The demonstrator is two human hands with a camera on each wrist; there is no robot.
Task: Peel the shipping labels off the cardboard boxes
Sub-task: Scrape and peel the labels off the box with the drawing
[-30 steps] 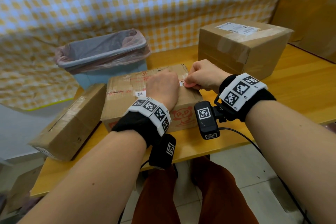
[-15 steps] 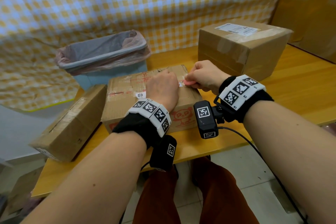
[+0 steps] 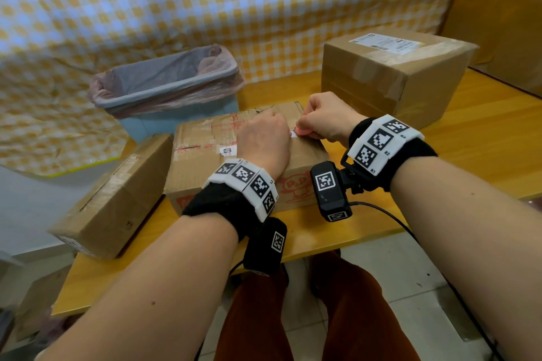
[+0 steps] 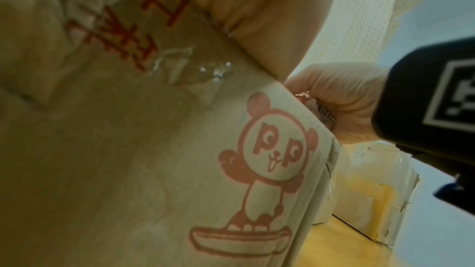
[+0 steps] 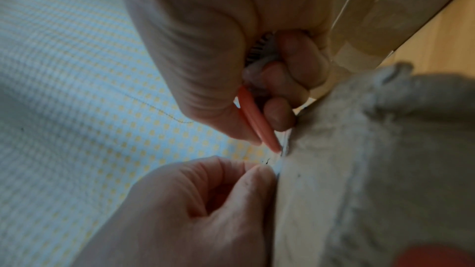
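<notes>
A cardboard box [image 3: 205, 138] printed with a red panda stands in the middle of the table. Both hands work on its top near the right edge. My left hand [image 3: 264, 141] pinches the lifted edge of a white label remnant [image 3: 293, 134] between thumb and forefinger [image 5: 259, 172]. My right hand [image 3: 325, 117] grips a pink scraper [image 5: 257, 117] whose tip touches the label edge. A crumpled barcode scrap [image 5: 257, 48] is tucked inside its curled fingers. A small white sticker [image 3: 228, 150] stays on the box top.
A larger taped box [image 3: 396, 82] with a white shipping label [image 3: 387, 42] stands at the back right. Another box [image 3: 117, 193] lies tilted over the table's left edge. A lined bin [image 3: 167, 85] stands behind the middle box. Bare wooden table [image 3: 484, 132] lies to the right.
Hardly anything: both hands stay at the same spot on the box top, and the right hand has shifted only slightly.
</notes>
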